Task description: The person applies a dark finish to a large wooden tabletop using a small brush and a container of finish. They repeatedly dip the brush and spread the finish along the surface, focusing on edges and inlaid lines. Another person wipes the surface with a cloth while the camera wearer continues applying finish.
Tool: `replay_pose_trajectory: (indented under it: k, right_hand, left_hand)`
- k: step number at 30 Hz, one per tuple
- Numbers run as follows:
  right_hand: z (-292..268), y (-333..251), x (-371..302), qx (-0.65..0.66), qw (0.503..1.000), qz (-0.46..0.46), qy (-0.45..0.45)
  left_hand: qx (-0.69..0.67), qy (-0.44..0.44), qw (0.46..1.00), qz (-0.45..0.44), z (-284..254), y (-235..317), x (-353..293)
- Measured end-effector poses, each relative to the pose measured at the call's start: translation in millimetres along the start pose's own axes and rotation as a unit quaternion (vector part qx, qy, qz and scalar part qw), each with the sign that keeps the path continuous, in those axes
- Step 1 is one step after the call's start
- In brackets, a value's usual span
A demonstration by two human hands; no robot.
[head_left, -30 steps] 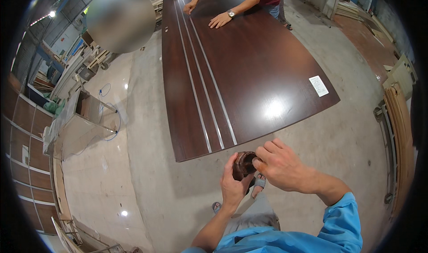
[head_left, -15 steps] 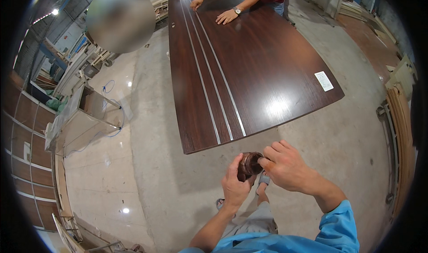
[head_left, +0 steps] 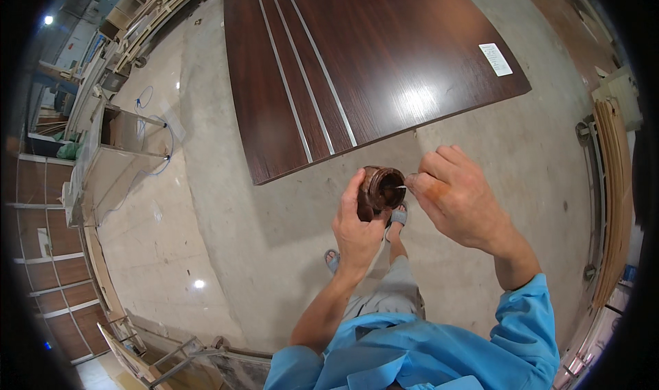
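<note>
A small brown-stained jar (head_left: 374,189) is held in my left hand (head_left: 357,228), its fingers wrapped round the side. The jar is tilted so its open mouth faces right, and dark brown stuff coats its rim and inside. My right hand (head_left: 449,196) is closed in a pinch at the mouth, on a thin, light-coloured tool (head_left: 399,187) that reaches into the jar. Most of that tool is hidden, so its kind does not show. Orange-brown stain marks the right hand. Beyond both hands lies a dark brown wood-grain door panel (head_left: 384,67) with three silver strips and a white label.
A white label (head_left: 495,60) is on the panel's right part. On the left stand a cabinet-like frame (head_left: 113,150) and a blue hose (head_left: 171,139) on the floor. Boards (head_left: 611,198) lean along the right side. Stacked wood (head_left: 158,19) lies at the far left.
My view has tipped downward, so the panel sits higher and the other person's hands are out of the picture. The right hand has drawn slightly away from the jar, showing the thin tool.
</note>
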State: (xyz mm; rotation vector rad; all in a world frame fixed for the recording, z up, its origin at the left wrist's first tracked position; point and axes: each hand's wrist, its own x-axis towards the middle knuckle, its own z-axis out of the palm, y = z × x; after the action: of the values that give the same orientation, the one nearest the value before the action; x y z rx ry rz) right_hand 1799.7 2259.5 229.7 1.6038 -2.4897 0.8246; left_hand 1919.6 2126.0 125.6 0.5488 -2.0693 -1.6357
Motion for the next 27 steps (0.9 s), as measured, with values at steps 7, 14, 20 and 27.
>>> replay_pose_trajectory:
  k: [7, 14, 20, 27]
  right_hand:
    - [5, -4, -18, -0.015, 1.000, 0.023, -0.011]
    - [68, -18, -63, 0.101, 0.978, 0.175, 0.056]
    - [172, -39, -64, 0.181, 0.968, 0.174, 0.020]
    - [272, -62, -29, 0.262, 0.912, 0.288, 0.125]
  left_hand:
    - [0.014, 0.021, 0.999, 0.019, -6, -7, -2]
    - [-0.048, 0.073, 0.993, -0.076, -26, -39, -7]
    - [-0.067, 0.079, 0.988, -0.112, -64, -95, -31]
    - [-0.096, 0.197, 0.966, -0.140, -153, -162, -39]
